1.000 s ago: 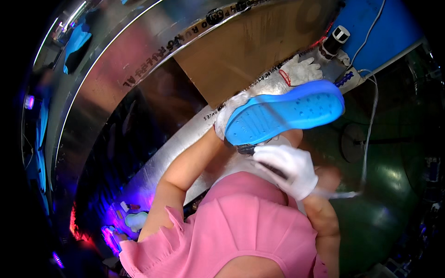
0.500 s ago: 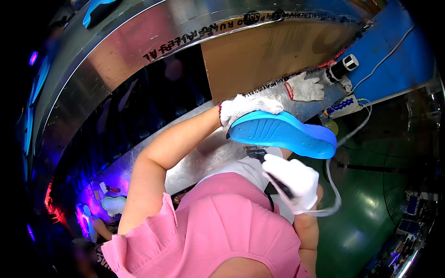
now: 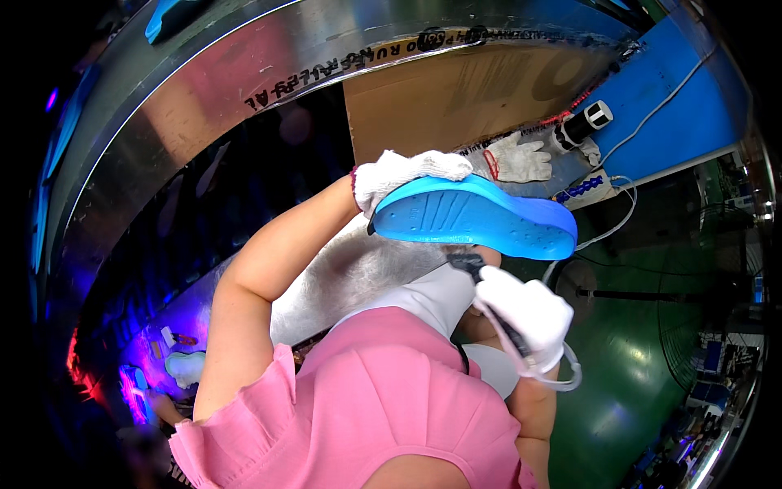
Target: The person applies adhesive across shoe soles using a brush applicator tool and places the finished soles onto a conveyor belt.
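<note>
1. The left hand [image 3: 399, 175], in a white glove, is clamped on the back end of a blue shoe sole [image 3: 476, 218], its fingers curled over the far edge, and holds it up in the air with the tread side facing the person.
2. The right hand [image 3: 529, 314], also in a white glove, is wrapped tight round a dark slim tool [image 3: 481, 281]; the tip of the tool sits right at the lower edge of the sole, and I cannot tell whether it touches.
3. A pale cable [image 3: 562, 371] loops out from under the right hand and hangs beside the wrist.
4. The two hands are apart, the left one higher and further out, the right one lower and nearer the body, with the sole stretched between and above them.
5. Close under both hands are the person's pink sleeve [image 3: 383, 399] and a white apron front [image 3: 423, 297].
6. Beyond the left hand lies a spare white glove [image 3: 517, 159] on the table [image 3: 538, 183], just past the sole's far edge.
7. Further out, beyond that glove, stands a black and white cylinder-shaped tool [image 3: 586, 121] with a white cord [image 3: 660, 106] running across a blue panel [image 3: 684, 98].
8. Behind the left hand a brown cardboard sheet [image 3: 456, 90] leans against a curved shiny metal wall [image 3: 212, 73].
</note>
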Demonstrator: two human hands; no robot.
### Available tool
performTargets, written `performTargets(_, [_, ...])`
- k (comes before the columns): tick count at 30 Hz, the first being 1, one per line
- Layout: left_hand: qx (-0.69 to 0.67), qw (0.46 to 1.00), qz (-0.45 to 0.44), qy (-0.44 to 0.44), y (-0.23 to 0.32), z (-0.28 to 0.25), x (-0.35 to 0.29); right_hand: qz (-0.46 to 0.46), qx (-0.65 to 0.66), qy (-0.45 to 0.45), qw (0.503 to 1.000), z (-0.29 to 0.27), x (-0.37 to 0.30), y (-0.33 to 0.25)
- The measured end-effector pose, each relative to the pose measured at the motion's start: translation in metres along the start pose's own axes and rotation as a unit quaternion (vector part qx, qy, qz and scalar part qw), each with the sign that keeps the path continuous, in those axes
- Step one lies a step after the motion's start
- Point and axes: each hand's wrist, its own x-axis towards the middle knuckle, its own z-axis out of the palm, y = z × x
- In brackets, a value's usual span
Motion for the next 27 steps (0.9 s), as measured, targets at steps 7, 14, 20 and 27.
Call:
performTargets(7, [-0.12, 0.987, -0.066, 0.079, 0.029, -0.007, -0.016, 0.02, 0.048, 0.026, 0.998, -0.01, 0.012, -0.001])
performTargets(14, [-0.346, 0.925, 0.046, 0.152, 0.037, 0.021, -0.099, -0.001, 0.158, 0.085, 0.984, -0.005, -0.004, -0.004])
performTargets(20, [-0.438, 0.867, 0.234, 0.034, 0.201, -0.01, -0.142, 0.025, 0.241, 0.203, 0.949, 0.005, 0.002, -0.008])
performTargets(27, [-0.266, 0.874, 0.319, 0.252, 0.216, -0.06, -0.231, 0.045, 0.309, 0.146, 0.939, 0.027, 0.002, -0.001])
